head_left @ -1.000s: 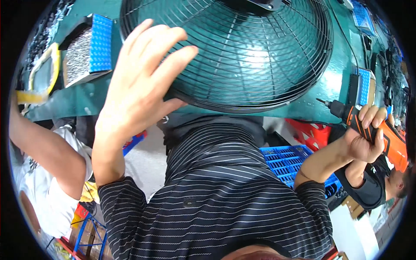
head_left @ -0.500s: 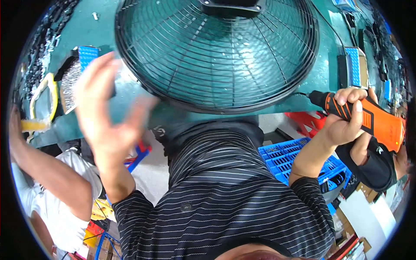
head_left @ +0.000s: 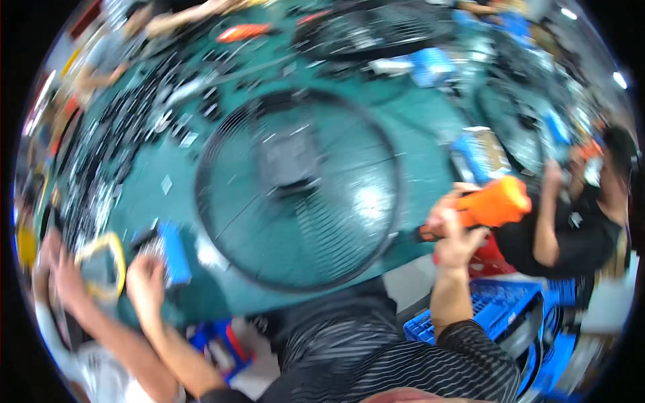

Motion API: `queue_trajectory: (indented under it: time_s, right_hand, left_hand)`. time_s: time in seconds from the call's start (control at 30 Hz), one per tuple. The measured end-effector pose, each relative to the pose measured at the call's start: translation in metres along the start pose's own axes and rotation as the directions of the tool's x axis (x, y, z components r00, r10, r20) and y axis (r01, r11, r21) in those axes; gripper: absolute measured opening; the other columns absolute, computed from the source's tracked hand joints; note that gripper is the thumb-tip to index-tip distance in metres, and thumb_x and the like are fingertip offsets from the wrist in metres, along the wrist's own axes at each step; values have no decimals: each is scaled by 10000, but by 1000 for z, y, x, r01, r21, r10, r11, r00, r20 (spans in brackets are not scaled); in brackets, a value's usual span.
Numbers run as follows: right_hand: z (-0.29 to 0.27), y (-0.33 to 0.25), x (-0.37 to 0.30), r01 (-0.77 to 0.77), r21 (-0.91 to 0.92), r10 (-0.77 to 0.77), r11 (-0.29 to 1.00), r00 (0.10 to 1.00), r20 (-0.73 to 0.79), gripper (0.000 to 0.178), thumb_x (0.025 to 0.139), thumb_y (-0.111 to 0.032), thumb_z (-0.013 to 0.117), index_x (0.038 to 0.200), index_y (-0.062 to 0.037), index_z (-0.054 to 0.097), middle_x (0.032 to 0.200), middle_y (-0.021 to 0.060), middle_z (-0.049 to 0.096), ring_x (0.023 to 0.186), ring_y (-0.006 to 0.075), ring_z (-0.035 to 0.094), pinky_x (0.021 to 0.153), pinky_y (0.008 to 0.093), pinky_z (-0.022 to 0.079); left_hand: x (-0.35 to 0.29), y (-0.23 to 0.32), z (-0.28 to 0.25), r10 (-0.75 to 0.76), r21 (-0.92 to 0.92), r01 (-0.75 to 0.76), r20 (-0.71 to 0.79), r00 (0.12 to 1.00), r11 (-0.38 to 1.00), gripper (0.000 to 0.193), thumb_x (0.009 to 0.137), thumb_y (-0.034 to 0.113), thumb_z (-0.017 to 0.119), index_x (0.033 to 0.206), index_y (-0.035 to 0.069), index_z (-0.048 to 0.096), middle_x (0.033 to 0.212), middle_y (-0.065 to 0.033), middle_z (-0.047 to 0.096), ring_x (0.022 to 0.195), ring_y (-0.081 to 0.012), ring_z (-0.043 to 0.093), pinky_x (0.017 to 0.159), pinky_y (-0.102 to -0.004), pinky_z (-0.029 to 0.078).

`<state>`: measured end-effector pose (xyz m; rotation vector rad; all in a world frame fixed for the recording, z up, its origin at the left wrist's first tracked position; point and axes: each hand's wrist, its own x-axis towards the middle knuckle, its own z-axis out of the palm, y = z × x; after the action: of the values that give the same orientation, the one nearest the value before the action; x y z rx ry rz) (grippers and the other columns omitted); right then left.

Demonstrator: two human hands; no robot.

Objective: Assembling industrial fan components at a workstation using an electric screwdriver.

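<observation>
Leaning in leftmost, a co-worker's hand (head_left: 65, 272) is near the yellow loop (head_left: 121, 262). Just beside the loop, the left hand (head_left: 146, 279) is at the box (head_left: 175, 255), its fingers curled; blur means I cannot tell whether they hold anything. With the two forearms so close, a bump could jog the hand and spill the box. The guard (head_left: 322, 232) lies mid-desk (head_left: 151, 198), its dark block (head_left: 290, 161) facing up. Further right, the right hand (head_left: 451, 235) has its fingers wrapped around the driver (head_left: 496, 203), whose nose sits near the guard's rim; a careless swing could knock or scratch it. Half a second ago the left hand was spread loosely beside the guard, off the box; the view now takes in far more desk and the whole guard.
</observation>
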<state>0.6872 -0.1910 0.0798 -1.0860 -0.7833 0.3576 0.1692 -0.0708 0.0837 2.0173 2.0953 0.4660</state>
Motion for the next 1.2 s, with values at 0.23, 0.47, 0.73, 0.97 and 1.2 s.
queue_trajectory:
  time_s: [0.23, 0.47, 0.73, 0.97, 1.2]
  right_hand:
    - [-8, -5, 2, -73, 59, 63, 996, 986, 156, 427, 845, 61, 629, 1232, -3, 461, 801, 70, 556, 650, 149, 595, 611, 292, 503]
    - [-7, -2, 4, -49, 52, 40, 997, 985, 170, 421, 838, 73, 650, 1215, -10, 483, 817, 64, 585, 653, 128, 598, 615, 282, 505]
    - [-9, -35, -4, 6, 191, -36, 982, 988, 153, 386, 836, 78, 598, 1201, 9, 493, 779, 64, 591, 628, 135, 601, 592, 292, 500]
    - [12, -50, -6, -21, 270, -43, 963, 972, 230, 383, 848, 55, 592, 1210, 2, 481, 756, 70, 574, 616, 140, 593, 578, 291, 502]
    - [22, -54, -17, 62, 159, -94, 985, 975, 203, 428, 801, -14, 591, 1202, 7, 442, 733, 73, 502, 549, 154, 498, 498, 290, 443]
  left_hand:
    - [0, -14, 12, 59, -39, -63, -112, 992, 997, 158, 780, 13, 697, 925, -18, 642, 821, -119, 606, 742, -238, 585, 702, -373, 476]
    - [16, -10, 3, 85, 107, -78, -61, 995, 991, 160, 774, 61, 702, 899, -31, 663, 796, -165, 666, 766, -293, 643, 743, -383, 497]
    - [17, -6, 9, 176, 103, -156, -235, 956, 982, 84, 931, 88, 574, 940, 5, 565, 852, -170, 609, 803, -351, 592, 743, -433, 460]
    - [-3, -20, -2, 190, 160, -152, -258, 947, 975, 137, 806, -13, 608, 938, -18, 572, 862, -178, 605, 801, -364, 591, 747, -430, 472]
    - [10, 6, 12, 123, 255, -81, -156, 980, 964, 144, 801, 171, 694, 867, 48, 657, 865, -153, 662, 865, -376, 653, 743, -471, 519]
